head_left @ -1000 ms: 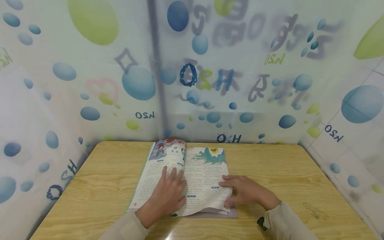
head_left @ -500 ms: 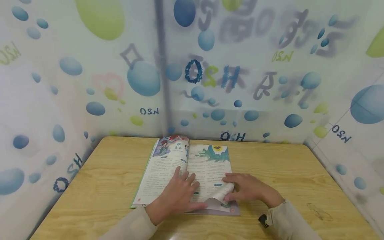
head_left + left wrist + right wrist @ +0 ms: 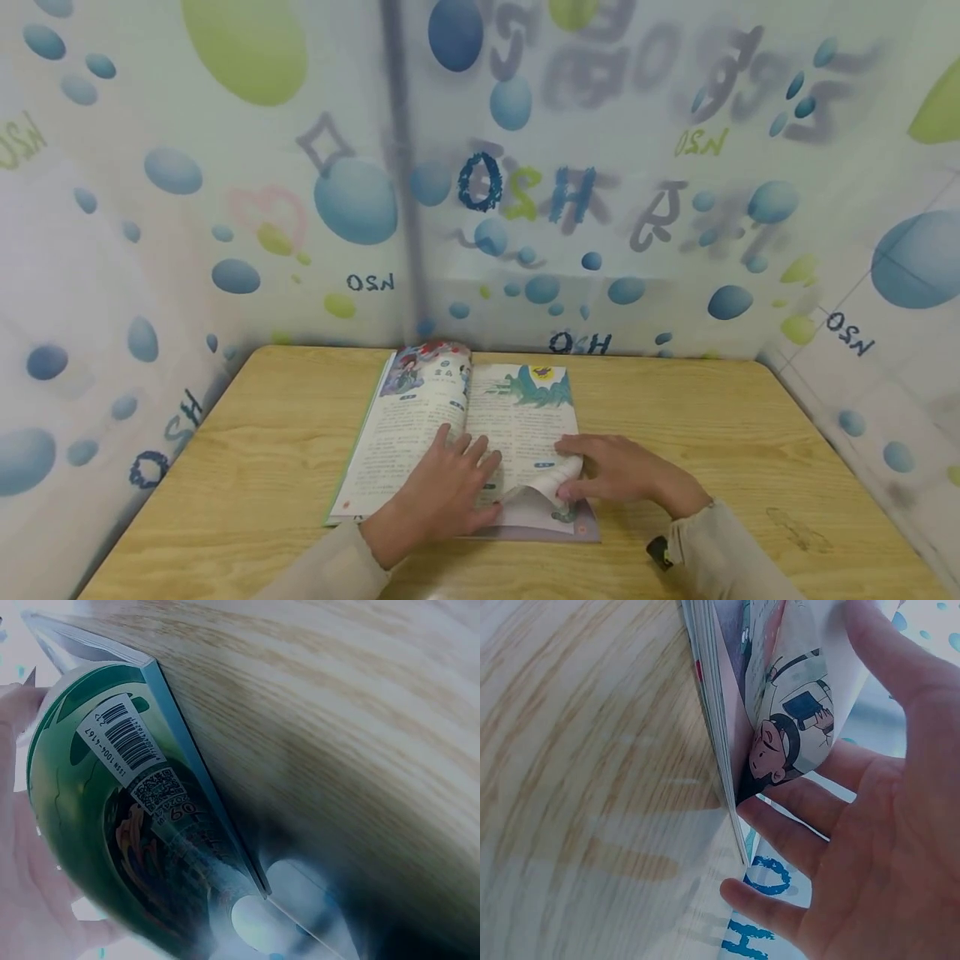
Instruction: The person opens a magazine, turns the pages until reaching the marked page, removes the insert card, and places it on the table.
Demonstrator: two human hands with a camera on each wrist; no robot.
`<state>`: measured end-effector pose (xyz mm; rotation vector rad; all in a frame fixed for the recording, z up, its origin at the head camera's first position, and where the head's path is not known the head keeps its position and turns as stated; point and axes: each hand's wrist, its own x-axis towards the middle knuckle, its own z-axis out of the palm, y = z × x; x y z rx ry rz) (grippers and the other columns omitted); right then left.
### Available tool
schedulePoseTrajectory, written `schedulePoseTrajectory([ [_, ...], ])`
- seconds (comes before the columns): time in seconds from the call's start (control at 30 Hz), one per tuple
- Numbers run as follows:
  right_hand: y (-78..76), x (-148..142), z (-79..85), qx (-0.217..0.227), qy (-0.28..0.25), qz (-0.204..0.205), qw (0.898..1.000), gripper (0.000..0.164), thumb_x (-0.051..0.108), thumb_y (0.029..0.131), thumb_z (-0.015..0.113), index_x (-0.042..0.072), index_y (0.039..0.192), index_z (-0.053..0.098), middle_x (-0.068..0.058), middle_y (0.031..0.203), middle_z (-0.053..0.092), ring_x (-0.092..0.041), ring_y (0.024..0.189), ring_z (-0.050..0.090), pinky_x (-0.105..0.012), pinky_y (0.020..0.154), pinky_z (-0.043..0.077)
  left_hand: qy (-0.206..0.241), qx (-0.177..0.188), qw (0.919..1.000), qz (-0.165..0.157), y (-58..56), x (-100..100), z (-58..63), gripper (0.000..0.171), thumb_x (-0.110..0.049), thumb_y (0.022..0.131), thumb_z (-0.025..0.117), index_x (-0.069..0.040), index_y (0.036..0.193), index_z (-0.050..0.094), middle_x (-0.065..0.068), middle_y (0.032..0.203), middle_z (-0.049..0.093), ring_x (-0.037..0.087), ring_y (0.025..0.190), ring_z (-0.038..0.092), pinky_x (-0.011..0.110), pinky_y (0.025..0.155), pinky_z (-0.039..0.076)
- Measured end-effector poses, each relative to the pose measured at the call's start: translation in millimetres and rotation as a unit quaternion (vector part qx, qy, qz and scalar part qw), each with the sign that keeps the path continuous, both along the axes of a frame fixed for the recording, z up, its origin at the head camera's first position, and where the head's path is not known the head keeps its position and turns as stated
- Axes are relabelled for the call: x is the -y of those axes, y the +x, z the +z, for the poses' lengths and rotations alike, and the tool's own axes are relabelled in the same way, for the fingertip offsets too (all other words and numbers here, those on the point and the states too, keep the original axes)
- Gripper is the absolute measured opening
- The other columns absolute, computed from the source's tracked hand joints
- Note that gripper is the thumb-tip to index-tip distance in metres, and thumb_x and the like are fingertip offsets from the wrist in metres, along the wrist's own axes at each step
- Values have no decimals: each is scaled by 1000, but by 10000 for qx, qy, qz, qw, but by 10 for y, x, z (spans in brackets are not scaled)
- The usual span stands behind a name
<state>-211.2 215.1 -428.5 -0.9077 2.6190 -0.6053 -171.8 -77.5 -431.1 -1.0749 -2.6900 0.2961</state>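
Note:
In the head view an open magazine (image 3: 517, 417) lies on the table, printed pages up. Across its lower middle, beside the fold, my left hand (image 3: 448, 483) rests with fingers spread. My right hand (image 3: 618, 471) pinches the lower outer corner of the right page, which curls up and bares a picture on the sheet beneath. The right wrist view shows the thumb on one side of that bent page (image 3: 802, 697) and fingers behind it. In the left wrist view, a green cover with a barcode (image 3: 131, 739) bows beside my left hand (image 3: 22, 840).
The wooden table (image 3: 292, 425) reaches back to a white curtain (image 3: 645, 125) printed with blue and green drops and lettering. Curtains also enclose both sides. A dark wrist device (image 3: 658, 552) sits by the right sleeve.
My left hand has shifted right over the fold toward the right page. The right page's lower edge has gone from a broad lift to a tighter curl. My right hand stays at the corner.

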Motion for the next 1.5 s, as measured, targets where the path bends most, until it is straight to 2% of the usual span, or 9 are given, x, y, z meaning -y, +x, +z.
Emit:
schedulePoseTrajectory([
  [0.2,-3,-17,-31,-22,-122,-36,9999,74,61,91,59,7,142,54,-12,145,53,-36,135,47,-57,107,38,261,-38,9994,-226,10,20,28,69,-58,92,57,-22,149,44,7,141,55,25,123,57,54,101,43],
  [0.4,21,-43,-75,-313,-541,-361,9974,76,57,94,58,13,153,38,-13,155,39,-37,142,36,-62,109,32,670,-41,9933,-939,-2,54,32,83,-41,93,66,-33,160,17,6,164,24,25,146,31,55,110,35],
  [0.5,46,-81,-47,-348,-726,-610,9949,73,54,97,54,19,157,31,-12,159,32,-37,145,31,-64,110,29,558,-287,9915,-1138,-1,57,46,84,-35,92,67,-34,160,18,3,168,7,23,152,14,55,114,29],
  [0.6,56,-135,-3,-255,-888,-850,9921,71,50,99,53,21,158,27,-12,161,28,-38,146,28,-66,109,28,386,-577,9901,-1216,6,54,57,82,-32,90,69,-34,158,24,0,168,0,23,153,3,55,116,24],
  [0.87,39,-202,-1,-219,-719,-1276,9890,76,50,96,58,21,159,26,-11,162,27,-40,146,28,-67,109,27,239,-924,9879,-1219,15,57,71,98,-24,85,76,-32,161,13,3,168,-4,28,153,-2,65,115,14],
  [0.97,40,-186,-25,-194,-562,-1160,9915,80,51,94,61,15,158,28,-14,161,29,-40,145,28,-65,110,28,126,-1056,9873,-1179,9,59,86,95,-23,86,75,-29,161,16,5,168,-1,29,153,0,65,115,12],
  [1.07,55,-164,-51,-229,-277,-855,9957,85,55,90,65,11,156,33,-17,160,30,-41,144,30,-65,109,29,-54,-1169,9873,-1078,0,58,93,82,-27,89,72,-26,158,29,5,167,10,27,153,6,65,116,11],
  [1.3,115,-136,-65,277,218,-245,9991,100,63,71,79,19,153,41,-10,161,29,-35,147,28,-67,112,21,-677,-1040,9889,-816,-19,58,73,58,-37,93,65,-27,148,50,5,160,33,27,151,21,66,115,11],
  [1.5,100,-98,-77,154,504,119,9985,101,62,69,81,18,152,43,-8,162,29,-29,148,27,-66,112,21,-584,-1033,9888,-900,-33,123,51,35,-31,89,69,-24,123,71,5,151,47,25,146,32,67,113,18],
])
